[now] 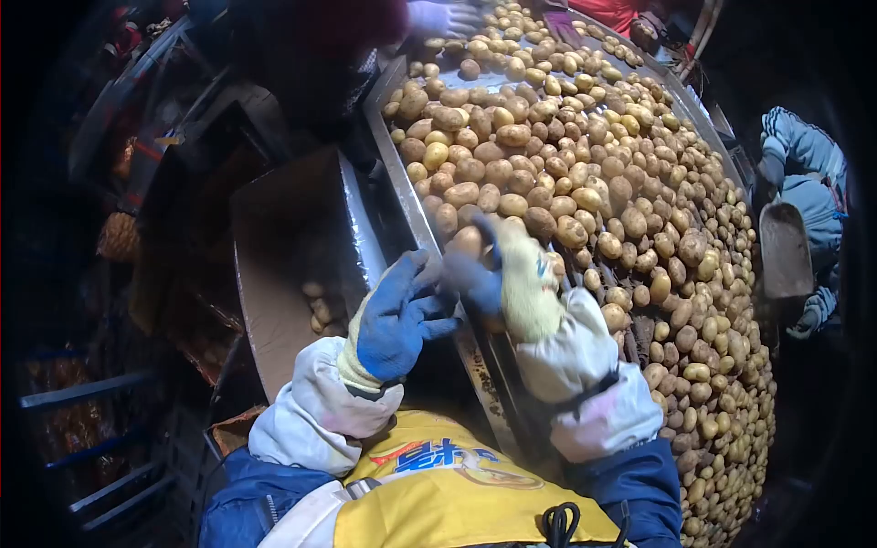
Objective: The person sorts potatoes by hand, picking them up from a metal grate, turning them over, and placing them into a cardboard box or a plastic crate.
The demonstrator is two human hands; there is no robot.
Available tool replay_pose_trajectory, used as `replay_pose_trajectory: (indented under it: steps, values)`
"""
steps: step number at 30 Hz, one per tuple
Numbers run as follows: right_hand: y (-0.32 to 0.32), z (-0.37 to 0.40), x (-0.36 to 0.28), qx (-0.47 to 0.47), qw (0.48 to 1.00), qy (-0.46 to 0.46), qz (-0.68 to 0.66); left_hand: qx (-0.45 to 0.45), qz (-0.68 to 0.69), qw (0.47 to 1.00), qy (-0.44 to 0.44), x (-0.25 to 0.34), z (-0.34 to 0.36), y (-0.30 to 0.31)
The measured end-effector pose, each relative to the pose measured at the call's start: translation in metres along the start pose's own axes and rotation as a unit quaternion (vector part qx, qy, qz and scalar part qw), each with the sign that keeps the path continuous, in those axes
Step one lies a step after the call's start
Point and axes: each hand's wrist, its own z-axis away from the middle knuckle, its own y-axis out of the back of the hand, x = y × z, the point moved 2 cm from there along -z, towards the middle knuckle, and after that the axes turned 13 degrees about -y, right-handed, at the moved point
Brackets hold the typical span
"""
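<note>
Many potatoes [585,196] cover a metal-edged sorting table [408,196], piled thickest on its right side. Beside the table's near-left edge is my left hand [397,320], in a blue-coated, cream-cuffed glove; its fingers are apart and nothing shows in them. My right hand [516,279], gloved alike, reaches over that edge among the nearest potatoes. Its blue fingers are smeared by motion, and one brownish potato [467,241] appears between them. I cannot tell whether they grip it.
Left of the table stands an open cardboard box [292,265] with a few potatoes at its bottom. Across the table are other people's gloved hands, one pale [446,18] and one purple [563,27]. On the right, a person in light blue [808,183] holds a metal scoop [786,251].
</note>
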Motion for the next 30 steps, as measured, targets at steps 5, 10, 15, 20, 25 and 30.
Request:
replay_pose_trajectory:
  steps: [5, 10, 15, 20, 25, 30]
  values:
    - [0.017, -0.018, 0.023, 0.162, 0.963, 0.215, 0.026, -0.012, 0.016, 0.999, 0.038, -0.002, 0.0, -0.001]
    - [0.042, -0.111, 0.1, 0.301, 0.903, 0.175, 0.25, 0.011, 0.019, 0.996, 0.089, -0.014, -0.01, -0.003]
    - [0.023, -0.02, 0.1, 0.219, 0.897, 0.206, 0.323, 0.0, -0.01, 0.995, 0.095, -0.016, -0.027, -0.018]
    - [0.014, 0.048, 0.119, 0.215, 0.891, 0.184, 0.355, -0.018, -0.164, 0.986, 0.021, 0.011, -0.015, -0.021]
    - [0.014, 0.073, 0.124, 0.203, 0.9, 0.136, 0.36, 0.025, -0.221, 0.97, -0.1, 0.052, -0.007, 0.058]
    - [0.036, 0.058, 0.11, 0.23, 0.951, 0.116, 0.169, 0.201, -0.119, 0.972, -0.021, 0.083, 0.004, 0.079]
